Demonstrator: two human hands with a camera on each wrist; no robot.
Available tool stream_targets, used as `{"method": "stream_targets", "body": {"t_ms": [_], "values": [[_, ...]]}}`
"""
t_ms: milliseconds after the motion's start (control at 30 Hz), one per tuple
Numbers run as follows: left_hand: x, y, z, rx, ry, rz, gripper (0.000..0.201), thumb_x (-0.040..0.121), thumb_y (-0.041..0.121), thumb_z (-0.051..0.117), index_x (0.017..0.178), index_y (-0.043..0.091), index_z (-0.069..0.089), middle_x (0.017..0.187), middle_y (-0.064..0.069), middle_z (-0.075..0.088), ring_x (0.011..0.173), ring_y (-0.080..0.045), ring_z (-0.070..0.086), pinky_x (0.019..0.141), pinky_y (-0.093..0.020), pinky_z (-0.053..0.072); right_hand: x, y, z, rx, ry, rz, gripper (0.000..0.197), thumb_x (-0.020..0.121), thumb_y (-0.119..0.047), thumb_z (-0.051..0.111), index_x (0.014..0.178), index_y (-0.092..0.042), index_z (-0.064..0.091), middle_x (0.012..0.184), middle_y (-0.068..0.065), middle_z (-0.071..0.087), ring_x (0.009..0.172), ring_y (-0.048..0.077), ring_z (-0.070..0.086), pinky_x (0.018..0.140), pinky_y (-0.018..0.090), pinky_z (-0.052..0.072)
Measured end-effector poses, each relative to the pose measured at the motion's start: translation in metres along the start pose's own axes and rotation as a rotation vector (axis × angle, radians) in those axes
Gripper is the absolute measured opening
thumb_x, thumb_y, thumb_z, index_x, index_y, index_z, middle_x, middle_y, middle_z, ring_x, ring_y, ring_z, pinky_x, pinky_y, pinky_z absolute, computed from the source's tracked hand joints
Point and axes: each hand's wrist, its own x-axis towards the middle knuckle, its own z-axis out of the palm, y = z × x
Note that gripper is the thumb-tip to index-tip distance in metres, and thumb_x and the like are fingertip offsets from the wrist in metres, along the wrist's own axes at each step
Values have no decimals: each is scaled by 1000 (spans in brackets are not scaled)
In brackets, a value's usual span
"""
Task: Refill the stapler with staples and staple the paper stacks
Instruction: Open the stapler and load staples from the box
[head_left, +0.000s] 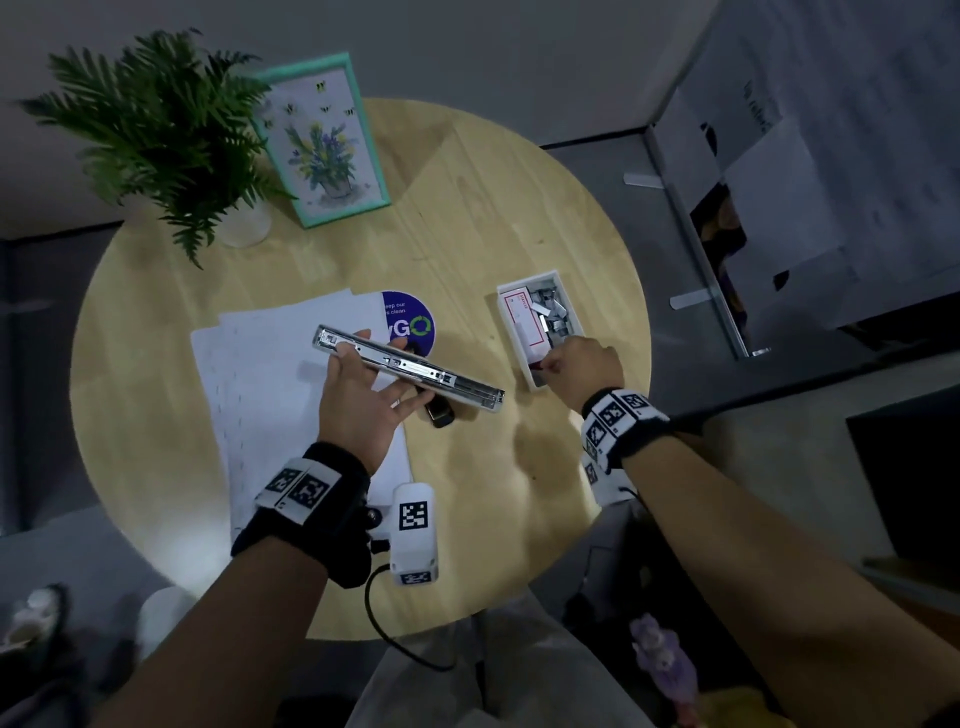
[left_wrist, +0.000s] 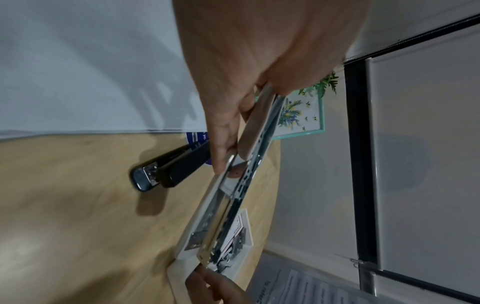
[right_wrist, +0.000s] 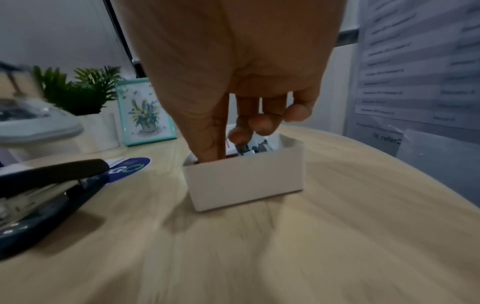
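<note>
My left hand (head_left: 389, 371) grips a long white and silver stapler (head_left: 410, 366) that is swung open, holding it above the paper stacks (head_left: 270, 374). In the left wrist view the thumb and fingers (left_wrist: 226, 144) clamp its middle, and the open magazine (left_wrist: 233, 205) points toward the staple box. A second, black stapler (head_left: 440, 414) lies on the table under it. My right hand (head_left: 550, 361) reaches into the near end of the white box (right_wrist: 244, 181) of loose staples (right_wrist: 257, 148). Thumb and forefinger dip behind the box wall, so what they touch is hidden.
A round wooden table (head_left: 519, 493) carries a potted fern (head_left: 156, 130) and a teal picture frame (head_left: 324, 140) at the back. A purple round sticker (head_left: 413, 322) lies beside the papers. Printed sheets hang on a glass panel (head_left: 779, 182) at the right.
</note>
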Motion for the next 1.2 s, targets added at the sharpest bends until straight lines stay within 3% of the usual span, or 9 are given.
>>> {"method": "stream_targets", "body": {"t_ms": [133,300,467,567,667,767,867,1067,1200], "values": [[-1,-2,-3,-3,5,0,28,100,41,31,118,23,43,122,-7,60,111,-40,59,89,-57,50,10,-1,13,-96,21,34,23,87,-33,57,97,-21,73,98,1,69,88,22,63,79,35,35],[-3,-3,-5,3,21,14,28,101,40,29,116,22,44,114,-6,62,99,-34,63,87,-56,49,17,-3,15,-72,-10,77,22,89,-29,54,99,-19,71,99,3,70,91,23,63,89,38,38],[-2,-5,-3,-10,36,-1,28,101,40,30,117,22,44,112,-6,63,99,-35,63,86,-56,50,12,1,10,20,-8,44,17,88,-22,57,88,-18,73,98,0,67,93,23,62,94,40,36],[-1,-4,-1,-17,39,-1,28,101,40,30,117,21,43,111,-6,63,98,-34,64,85,-56,51,4,9,5,243,91,37,13,86,-24,65,78,-16,70,85,1,67,86,24,65,88,39,45],[1,-4,2,-11,26,2,27,101,40,30,115,21,44,109,-5,64,97,-34,64,85,-55,51,4,22,4,590,141,92,10,82,-18,71,75,-17,64,89,8,73,82,24,69,82,37,57],[1,-5,7,-8,23,8,27,101,40,30,114,21,44,112,-6,62,100,-35,63,83,-55,51,4,29,2,848,129,191,16,81,-9,71,71,-17,61,84,14,73,74,27,73,71,40,61],[2,-5,12,-2,14,13,26,101,40,30,108,23,49,113,-6,62,101,-35,62,84,-56,50,4,33,0,950,123,209,17,83,-1,68,73,-12,61,74,12,71,57,18,72,57,30,56],[2,-7,14,-5,-11,2,25,101,38,32,102,25,53,109,-5,63,101,-35,62,85,-56,50,-1,31,-6,1140,109,164,18,78,-2,75,68,-15,70,58,-2,72,53,14,65,60,27,53],[1,-6,16,-30,-16,1,26,101,40,31,101,25,53,108,-6,62,100,-34,63,86,-56,50,-20,19,-18,1272,114,82,16,80,6,70,81,-10,74,80,12,75,72,23,69,76,33,57]]}}
